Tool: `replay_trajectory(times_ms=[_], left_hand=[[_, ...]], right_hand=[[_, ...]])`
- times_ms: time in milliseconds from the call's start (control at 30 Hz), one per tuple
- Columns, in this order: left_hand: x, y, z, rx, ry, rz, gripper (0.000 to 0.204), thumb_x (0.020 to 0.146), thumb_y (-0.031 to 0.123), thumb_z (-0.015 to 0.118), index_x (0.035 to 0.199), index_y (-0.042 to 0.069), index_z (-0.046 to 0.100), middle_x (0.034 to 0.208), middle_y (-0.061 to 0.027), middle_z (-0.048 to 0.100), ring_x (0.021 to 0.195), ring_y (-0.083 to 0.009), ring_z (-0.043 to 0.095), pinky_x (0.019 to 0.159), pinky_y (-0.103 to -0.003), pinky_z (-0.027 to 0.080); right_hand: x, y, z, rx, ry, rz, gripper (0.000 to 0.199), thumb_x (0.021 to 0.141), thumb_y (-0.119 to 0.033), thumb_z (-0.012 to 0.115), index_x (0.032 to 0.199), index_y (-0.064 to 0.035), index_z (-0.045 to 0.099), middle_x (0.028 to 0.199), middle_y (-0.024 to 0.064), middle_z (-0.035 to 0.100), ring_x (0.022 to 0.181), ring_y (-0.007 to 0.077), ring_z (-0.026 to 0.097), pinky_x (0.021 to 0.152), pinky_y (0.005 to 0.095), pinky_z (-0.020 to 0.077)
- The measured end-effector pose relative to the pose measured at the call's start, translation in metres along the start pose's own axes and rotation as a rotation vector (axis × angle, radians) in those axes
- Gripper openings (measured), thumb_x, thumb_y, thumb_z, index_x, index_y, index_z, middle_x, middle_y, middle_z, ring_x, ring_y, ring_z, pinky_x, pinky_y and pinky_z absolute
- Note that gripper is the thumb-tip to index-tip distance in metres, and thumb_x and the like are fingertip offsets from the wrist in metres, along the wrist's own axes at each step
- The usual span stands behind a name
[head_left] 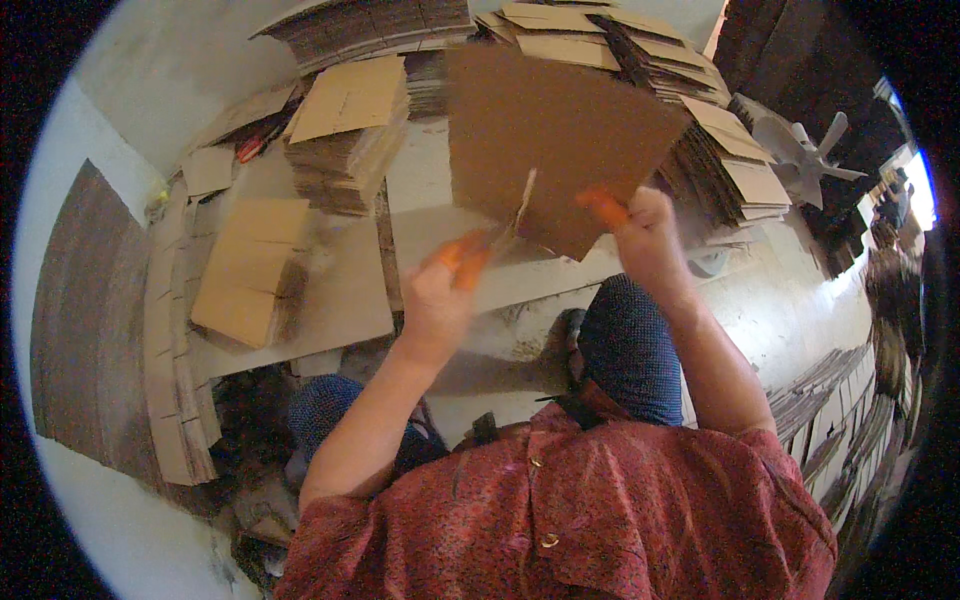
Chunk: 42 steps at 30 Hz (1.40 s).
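Note:
A large brown cardboard sheet [560,140] spreads out in front of me, over the table. My left hand [440,290], orange coverings on its fingers, is closed near the sheet's lower left corner. A thin pale strip [520,210], probably cardboard seen edge-on, rises from its fingertips across the sheet. Blurred by motion, my right hand [650,235] is curled at the sheet's lower right edge. Its orange-covered fingers overlap the sheet; whatever lies between them is hidden.
Stacks of cut cardboard stand at the left [350,100], the back [560,20] and the right [735,150] of the table [340,290]. A lower pile [250,265] lies at front left. Red-handled scissors or pliers [250,148] rest behind. A fan [815,155] stands right.

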<state>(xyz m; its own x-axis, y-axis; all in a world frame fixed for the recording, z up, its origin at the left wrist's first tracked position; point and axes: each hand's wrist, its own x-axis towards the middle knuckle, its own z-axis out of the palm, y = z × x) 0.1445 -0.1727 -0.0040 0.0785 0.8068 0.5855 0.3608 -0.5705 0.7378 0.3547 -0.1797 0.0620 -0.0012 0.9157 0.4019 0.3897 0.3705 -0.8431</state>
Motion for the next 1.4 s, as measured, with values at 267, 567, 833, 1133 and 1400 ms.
replay_trajectory(times_ms=[267,567,833,1133,1400], left_hand=[[0.001,0.003,0.003,-0.011,-0.027,-0.100,0.016,0.080,0.006,0.060,0.095,0.000,0.063,0.082,-0.0134,0.065,0.071,-0.0181,0.062,0.065,-0.028,0.048],[0.005,0.012,0.007,-0.015,-0.049,-0.071,0.016,0.079,0.004,0.061,0.095,-0.001,0.063,0.084,-0.0136,0.066,0.073,-0.0176,0.063,0.066,-0.029,0.048],[0.001,0.011,0.014,-0.016,-0.019,-0.066,0.016,0.078,0.002,0.061,0.094,0.000,0.064,0.082,-0.0138,0.066,0.070,-0.0177,0.063,0.064,-0.029,0.049],[0.001,0.019,0.015,0.012,-0.035,-0.068,0.017,0.078,0.003,0.062,0.094,0.000,0.064,0.080,-0.0152,0.066,0.067,-0.0177,0.063,0.060,-0.028,0.048],[-0.007,0.021,0.020,-0.011,-0.094,-0.023,0.024,0.081,0.012,0.062,0.102,0.000,0.061,0.083,-0.0154,0.065,0.066,-0.0168,0.061,0.062,-0.028,0.047]], right_hand=[[-0.026,0.046,0.031,0.025,0.062,0.005,0.009,0.082,-0.007,0.060,0.082,0.0018,0.063,0.067,0.0001,0.060,0.060,0.0063,0.047,0.048,0.0266,0.0406],[-0.022,0.046,0.026,-0.122,0.085,-0.060,0.012,0.081,-0.009,0.061,0.074,0.0003,0.063,0.058,0.0130,0.058,0.050,0.0108,0.048,0.045,0.0308,0.0410],[-0.018,0.040,0.007,-0.222,-0.005,-0.076,0.018,0.081,-0.014,0.062,0.073,0.0019,0.062,0.060,0.0179,0.058,0.048,0.0175,0.050,0.046,0.0333,0.0421],[-0.035,0.058,0.019,-0.312,-0.081,-0.019,0.016,0.080,-0.014,0.064,0.078,0.0023,0.063,0.058,0.0145,0.055,0.054,0.0090,0.047,0.048,0.0305,0.0402],[-0.045,0.038,0.010,-0.223,0.138,-0.073,0.014,0.083,-0.012,0.059,0.093,-0.0035,0.063,0.070,0.0190,0.060,0.057,0.0246,0.059,0.052,0.0325,0.0442]])
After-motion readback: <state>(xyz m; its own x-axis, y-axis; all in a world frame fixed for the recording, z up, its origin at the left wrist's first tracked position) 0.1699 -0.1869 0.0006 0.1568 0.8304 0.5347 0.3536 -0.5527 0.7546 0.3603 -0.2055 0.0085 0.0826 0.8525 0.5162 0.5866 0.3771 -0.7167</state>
